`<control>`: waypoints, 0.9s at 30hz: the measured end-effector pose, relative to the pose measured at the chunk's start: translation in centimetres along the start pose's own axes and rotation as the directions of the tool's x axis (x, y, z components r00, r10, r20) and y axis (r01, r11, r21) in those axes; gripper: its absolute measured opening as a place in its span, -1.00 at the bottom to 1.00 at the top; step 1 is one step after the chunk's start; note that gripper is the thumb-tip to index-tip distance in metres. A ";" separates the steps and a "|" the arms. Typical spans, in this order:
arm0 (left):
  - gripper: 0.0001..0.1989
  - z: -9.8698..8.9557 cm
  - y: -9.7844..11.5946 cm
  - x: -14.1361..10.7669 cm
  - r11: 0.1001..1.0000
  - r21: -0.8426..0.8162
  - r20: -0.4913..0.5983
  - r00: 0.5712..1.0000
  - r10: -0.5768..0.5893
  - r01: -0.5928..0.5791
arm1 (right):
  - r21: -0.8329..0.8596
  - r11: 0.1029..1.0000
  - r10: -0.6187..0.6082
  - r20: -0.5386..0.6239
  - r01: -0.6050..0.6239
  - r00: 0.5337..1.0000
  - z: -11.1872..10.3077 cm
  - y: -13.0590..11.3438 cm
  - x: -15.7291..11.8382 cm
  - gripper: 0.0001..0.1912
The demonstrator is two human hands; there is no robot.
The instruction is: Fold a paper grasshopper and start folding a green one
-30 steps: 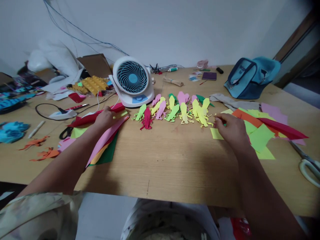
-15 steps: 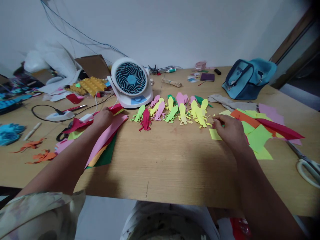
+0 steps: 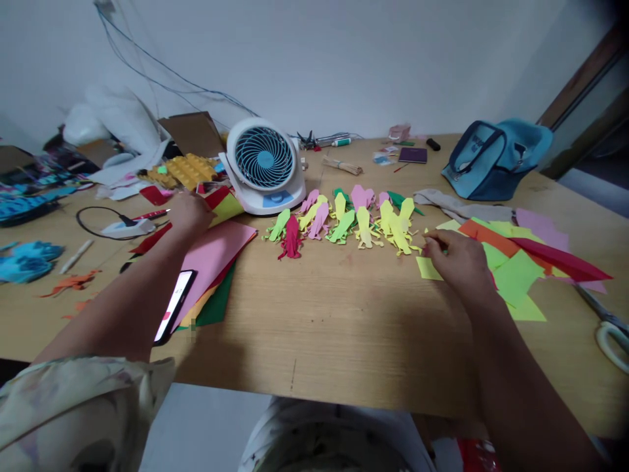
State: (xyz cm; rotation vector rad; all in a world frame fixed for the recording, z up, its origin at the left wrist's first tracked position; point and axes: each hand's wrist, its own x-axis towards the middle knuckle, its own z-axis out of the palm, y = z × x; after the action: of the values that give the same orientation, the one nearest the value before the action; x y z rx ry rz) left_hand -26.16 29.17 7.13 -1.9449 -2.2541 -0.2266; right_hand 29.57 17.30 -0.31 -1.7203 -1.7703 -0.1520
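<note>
My left hand is closed on red and yellow paper sheets, lifted above a stack with a pink sheet on top. A phone with a lit screen lies on the stack's left edge, partly behind my forearm. On the right, my right hand has its fingertips pinched together beside a small yellow paper piece; whatever they hold is too small to make out. Between the hands lie several cut-paper figures with thin curled strips, among them a red one and a yellow one.
A white fan stands behind the figures. Loose coloured paper and scissors lie at the right, below a blue bag. At the left are a power strip, a white pen and blue paper pieces.
My left hand has moved left and up with the red and yellow sheets, uncovering the phone and more of the pink sheet. My right hand stays pinched in about the same place.
</note>
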 end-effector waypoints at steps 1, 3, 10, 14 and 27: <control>-0.59 -0.5 0.1 -0.1 0.999 0.018 -0.026 0.999 -0.040 0.041 | 0.002 1.000 0.000 -0.001 0.000 1.000 0.0 0.0 0.0 -0.70; -0.62 -1.5 0.1 -0.5 0.995 0.043 -0.065 0.994 -0.090 0.093 | 0.009 1.000 -0.003 0.003 0.003 1.000 0.1 0.1 0.0 -0.69; -0.70 -3.2 -0.6 -1.3 0.995 0.066 -0.166 0.984 -0.059 0.070 | 0.023 0.999 0.022 0.023 -0.022 1.000 0.0 -0.1 0.0 -0.69; -0.66 -3.1 -0.5 -1.3 0.998 0.053 -0.213 0.977 -0.022 0.034 | 0.026 1.000 0.009 0.015 -0.009 1.000 -0.1 -0.3 0.0 -0.70; -0.70 -4.1 -0.1 -1.7 0.994 -0.088 -0.359 0.933 0.030 -0.066 | 0.026 1.000 -0.005 0.034 0.005 0.999 -0.3 -0.6 0.0 -0.67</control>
State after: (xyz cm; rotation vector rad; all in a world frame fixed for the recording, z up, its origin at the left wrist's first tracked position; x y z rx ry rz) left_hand -25.97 26.62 10.73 -1.8230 -1.9893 -0.6416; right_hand 29.11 17.10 0.17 -1.7093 -1.7931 -0.1021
